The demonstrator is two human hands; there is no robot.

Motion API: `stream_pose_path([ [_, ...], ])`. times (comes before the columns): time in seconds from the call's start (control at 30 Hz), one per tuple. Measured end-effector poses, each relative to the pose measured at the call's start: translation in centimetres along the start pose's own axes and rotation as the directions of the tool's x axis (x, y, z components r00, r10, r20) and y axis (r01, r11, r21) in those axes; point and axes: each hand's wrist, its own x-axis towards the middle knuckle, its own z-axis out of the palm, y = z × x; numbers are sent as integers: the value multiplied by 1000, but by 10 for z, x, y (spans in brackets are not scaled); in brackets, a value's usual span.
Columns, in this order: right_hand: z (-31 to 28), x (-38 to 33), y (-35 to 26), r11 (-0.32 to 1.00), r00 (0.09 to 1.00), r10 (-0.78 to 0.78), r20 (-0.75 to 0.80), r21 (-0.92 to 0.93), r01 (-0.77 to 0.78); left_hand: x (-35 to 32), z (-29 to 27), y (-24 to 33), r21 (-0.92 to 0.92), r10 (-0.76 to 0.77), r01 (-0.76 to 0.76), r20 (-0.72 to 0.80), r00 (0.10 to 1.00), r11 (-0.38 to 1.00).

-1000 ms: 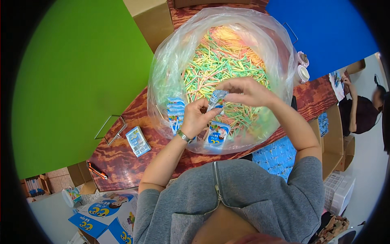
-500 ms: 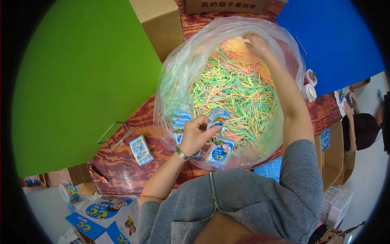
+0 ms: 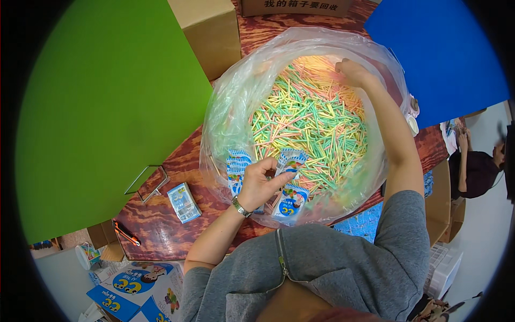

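Observation:
A big clear plastic bag [image 3: 228, 107] stands open before me, full of thin pink, yellow and green candy sticks [image 3: 311, 121]. Over its near side, my left hand [image 3: 260, 185] pinches a small blue-and-white packet [image 3: 293, 159] between thumb and fingers. Just below that packet lies another packet [image 3: 290, 203], and several more overlapping packets [image 3: 236, 172] rest left of the hand, partly covered by it. My right hand [image 3: 354, 73] reaches to the far right part of the sticks, inside the bag, fingers curled. What those fingers hold, if anything, is hidden.
On the patterned red-brown table [image 3: 161, 236] are a stack of packets [image 3: 184, 203] and an orange utility knife [image 3: 127, 233]. A green board [image 3: 107, 118] flanks the left, a blue board [image 3: 440, 59] the right. Cardboard boxes [image 3: 214, 43] stand behind. Another person [image 3: 475, 172] sits far right.
My right hand has moved slightly right and nearer within the bag, its fingers curling more. My left hand keeps its pinch on the packet, and the view has shifted a little.

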Motion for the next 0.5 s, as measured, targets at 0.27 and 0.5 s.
stream_pose_path([
  [0.27,20,-7,-6,996,983,-48,-177,-81,34,8,1,11,-33,-49,54,121,991,998],
  [0.5,49,17,-1,991,918,-41,-395,103,88,2,0,0,217,54,-67,64,996,974],
])
